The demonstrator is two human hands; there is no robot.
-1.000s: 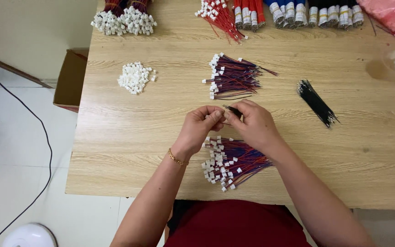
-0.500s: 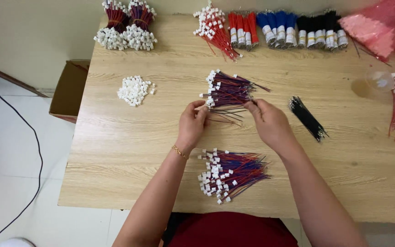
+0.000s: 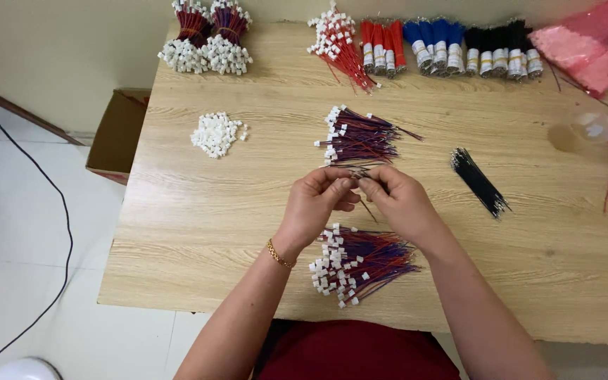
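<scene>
Nearest to the person, at the near edge of the wooden table [image 3: 198, 232], a loose pile of red and blue wire leads [image 3: 360, 264] is lying, with its white plastic connectors on the left end and the bare wire ends fanning to the right, so its long axis is running left to right. Just above this pile, the left hand [image 3: 318, 204] and the right hand [image 3: 399, 204] are meeting over the middle of the table, fingertips almost touching each other. Both hands are pinching between thumb and fingers a small wire lead [image 3: 359, 171], and the other fingers are curling in. The lead is lying about level, left to right across the fingertips, and one thin wire end is hanging down toward the person; which end is carrying the connector I cannot tell. A gold bracelet [image 3: 279, 255] is sitting on the left wrist. Just behind the hands, a second pile of finished leads [image 3: 360, 135] is pointing the same way, connectors on the left. Farther left a small heap of white connectors [image 3: 216, 134] is resting, and to the right a bundle of black wires [image 3: 480, 181] is lying diagonally. Along the far edge, tied bundles of red, blue and black wires [image 3: 452, 48] are standing in a row.
</scene>
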